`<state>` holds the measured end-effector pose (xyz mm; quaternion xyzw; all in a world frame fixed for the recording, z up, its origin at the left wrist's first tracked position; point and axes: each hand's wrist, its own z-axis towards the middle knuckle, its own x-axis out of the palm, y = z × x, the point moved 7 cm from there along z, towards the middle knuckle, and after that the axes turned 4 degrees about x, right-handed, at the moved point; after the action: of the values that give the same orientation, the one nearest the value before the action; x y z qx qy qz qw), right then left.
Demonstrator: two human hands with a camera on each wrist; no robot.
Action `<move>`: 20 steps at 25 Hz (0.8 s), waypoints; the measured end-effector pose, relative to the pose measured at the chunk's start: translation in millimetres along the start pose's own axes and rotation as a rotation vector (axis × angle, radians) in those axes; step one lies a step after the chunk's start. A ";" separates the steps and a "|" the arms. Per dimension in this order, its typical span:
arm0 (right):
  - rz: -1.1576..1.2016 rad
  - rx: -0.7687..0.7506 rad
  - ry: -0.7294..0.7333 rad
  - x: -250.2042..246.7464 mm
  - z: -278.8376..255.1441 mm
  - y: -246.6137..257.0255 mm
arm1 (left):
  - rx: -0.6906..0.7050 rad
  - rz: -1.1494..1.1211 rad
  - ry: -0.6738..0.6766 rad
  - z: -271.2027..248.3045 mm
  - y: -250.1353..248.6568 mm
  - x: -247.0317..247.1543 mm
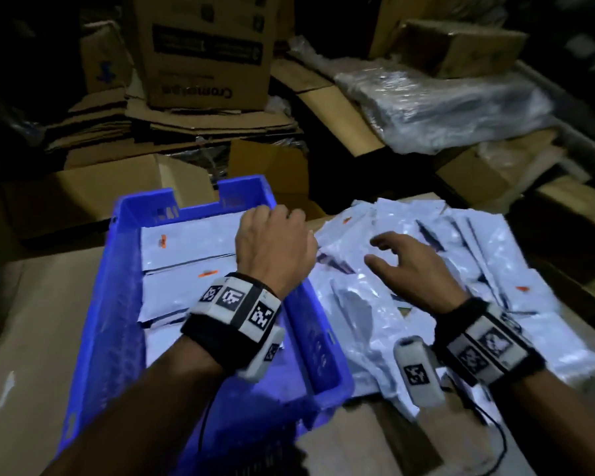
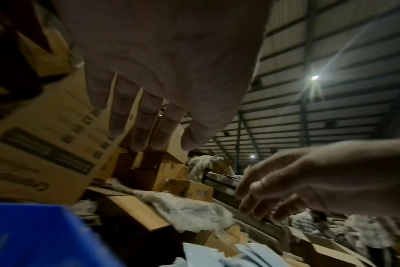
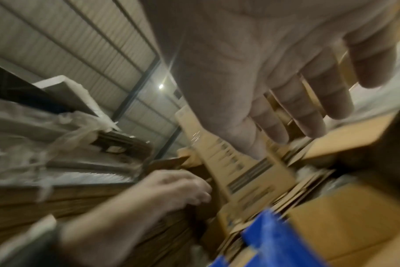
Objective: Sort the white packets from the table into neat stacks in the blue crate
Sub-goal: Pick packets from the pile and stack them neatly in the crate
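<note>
Sorting white packets (image 1: 409,297): loose pile heaped on the surface (image 1: 42,338) right of the blue crate (image 1: 117,304), several already laid flat in stacks (image 1: 186,266) inside. Right hand (image 1: 409,266) spread, fingers relaxed, hovering over the pile, likely to pick the next one. Left hand (image 1: 275,242) empty over the crate's right rim, fingers loosely curled, probably ready to receive. Cardboard boxes (image 1: 203,49) behind.
</note>
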<state>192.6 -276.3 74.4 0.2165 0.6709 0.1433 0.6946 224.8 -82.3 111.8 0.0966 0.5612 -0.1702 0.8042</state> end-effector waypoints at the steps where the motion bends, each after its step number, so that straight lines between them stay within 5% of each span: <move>1: 0.006 0.056 -0.015 -2.8 -4.3 -23.1 | 0.033 -0.020 0.016 7.8 -19.8 -0.1; 9: 0.000 0.354 -0.077 -26.6 28.2 -224.1 | 0.138 -0.147 0.319 68.8 -181.8 90.4; 16: 0.073 0.527 -0.107 -66.5 83.6 -376.7 | -0.137 -0.633 0.561 113.5 -284.7 215.6; 20: 0.133 0.607 0.001 -62.1 103.1 -423.9 | -0.342 -0.551 0.552 126.7 -302.1 255.5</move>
<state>252.7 -684.6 -79.9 0.4572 0.6678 -0.0184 0.5872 299.3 -447.3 -72.0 -0.1498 0.7805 -0.2508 0.5527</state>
